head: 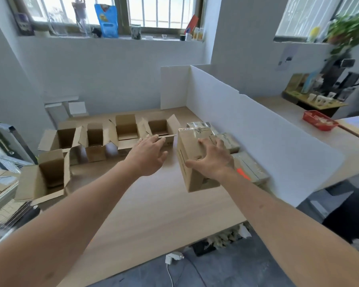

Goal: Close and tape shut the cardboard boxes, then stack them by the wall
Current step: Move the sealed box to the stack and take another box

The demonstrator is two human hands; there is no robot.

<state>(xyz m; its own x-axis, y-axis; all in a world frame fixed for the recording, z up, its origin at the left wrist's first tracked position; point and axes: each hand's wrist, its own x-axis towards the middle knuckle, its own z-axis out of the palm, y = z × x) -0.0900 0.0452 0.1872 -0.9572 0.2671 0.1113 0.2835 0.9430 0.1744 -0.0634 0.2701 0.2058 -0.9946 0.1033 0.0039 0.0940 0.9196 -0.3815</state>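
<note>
The right hand (212, 162) grasps a sealed cardboard box (192, 162) from above, its fingers (203, 142) spread and curled over the top and the thumb hooked on the near edge. The box appears lifted clear of the wooden surface (153, 204), tilted, with clear tape glinting along its top seam. The left hand (148, 155) is released, fingers straight and relaxed, holding nothing; it hovers just beside the box, in front of one open box (161, 129).

As for progress, I judge the job somewhat under half done. Three taped boxes (249, 167) lie along the white partition wall (247, 129), flat on the surface in a row, touching or nearly so; whether any is stacked on another I cannot tell. The held box would make the fourth sealed one, and it looks bound for that row or on top of it.

Left to do: five boxes stand with flaps up on the left side of the surface, four in a back row (95, 139) and one nearer the edge (48, 177). None shows tape. Each needs its flaps folded, a strip of tape, and a place by the wall. No tape roll or dispenser is clearly in view.
</note>
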